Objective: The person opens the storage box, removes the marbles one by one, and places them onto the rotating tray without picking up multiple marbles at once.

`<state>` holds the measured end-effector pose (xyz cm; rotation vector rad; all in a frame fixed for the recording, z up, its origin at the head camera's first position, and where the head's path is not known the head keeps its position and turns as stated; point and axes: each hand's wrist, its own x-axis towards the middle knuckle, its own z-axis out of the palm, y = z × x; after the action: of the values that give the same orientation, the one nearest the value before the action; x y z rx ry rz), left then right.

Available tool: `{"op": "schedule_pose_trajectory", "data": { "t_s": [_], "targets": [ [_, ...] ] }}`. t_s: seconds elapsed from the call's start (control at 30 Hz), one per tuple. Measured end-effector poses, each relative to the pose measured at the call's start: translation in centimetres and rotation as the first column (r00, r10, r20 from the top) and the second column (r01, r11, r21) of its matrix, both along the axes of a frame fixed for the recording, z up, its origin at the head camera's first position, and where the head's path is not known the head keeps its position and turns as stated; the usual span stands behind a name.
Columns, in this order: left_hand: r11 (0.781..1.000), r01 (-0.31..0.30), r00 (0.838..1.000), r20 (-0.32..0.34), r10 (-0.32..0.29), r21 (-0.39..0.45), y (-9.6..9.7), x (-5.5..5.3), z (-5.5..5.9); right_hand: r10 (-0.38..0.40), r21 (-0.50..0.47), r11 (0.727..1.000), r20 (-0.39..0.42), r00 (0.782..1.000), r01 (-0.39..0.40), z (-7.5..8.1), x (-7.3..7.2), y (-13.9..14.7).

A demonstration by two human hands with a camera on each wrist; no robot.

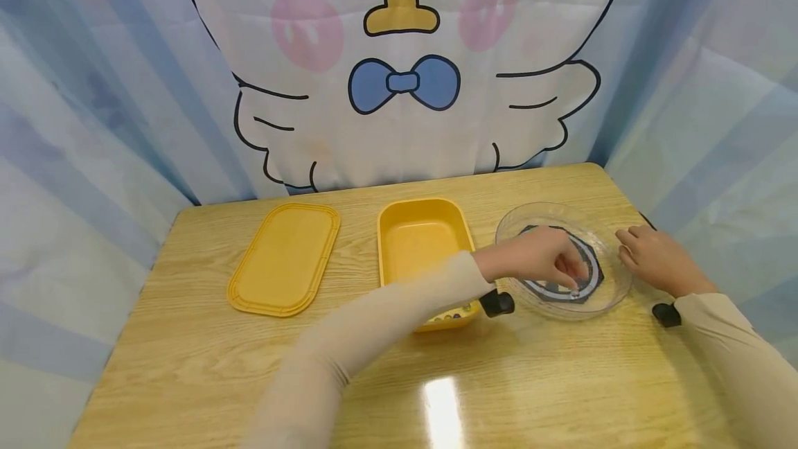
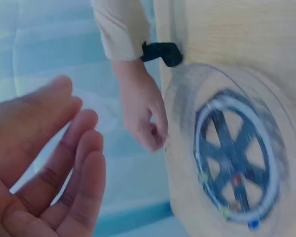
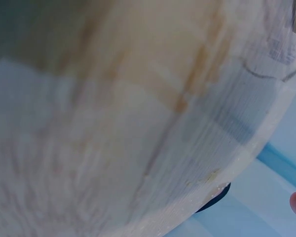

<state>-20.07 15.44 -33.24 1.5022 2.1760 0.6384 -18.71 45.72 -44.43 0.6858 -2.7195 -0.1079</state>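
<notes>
Left fingers hover — loosely bent — above clear dish.

Before me, the wood-grain table carries a flat yellow lid, a yellow tub and a clear dish.

To your right, near the edge of the wooden table, a clear round dish sits upright; flat inside you have a dark, wheel-like spoked piece with a pale ring, and small coloured bits, blue, red and yellow-green, at its lower part in the left wrist view
</notes>
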Motion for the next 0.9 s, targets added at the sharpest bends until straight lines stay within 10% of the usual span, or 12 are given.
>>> {"op": "schedule_pose_trajectory", "data": {
  "t_s": [0.2,0.43,0.9],
  "targets": [
    [0.998,0.016,0.999,0.046,-0.018,0.053,-5.3,-1.3,0.2,-0.005,0.009,1.000,0.002,1.000,0.005,0.0,0.0,0.0],
    [0.998,-0.052,0.990,0.135,0.048,0.024,-10.1,-3.1,-2.1,-0.018,0.015,1.000,0.032,0.999,0.017,0.2,0.1,0.0],
    [0.986,0.127,0.987,0.114,-0.114,-0.110,-10.2,-4.4,-7.9,-0.021,0.014,1.000,0.056,0.998,0.020,0.3,0.0,-0.1]
  ]
}}
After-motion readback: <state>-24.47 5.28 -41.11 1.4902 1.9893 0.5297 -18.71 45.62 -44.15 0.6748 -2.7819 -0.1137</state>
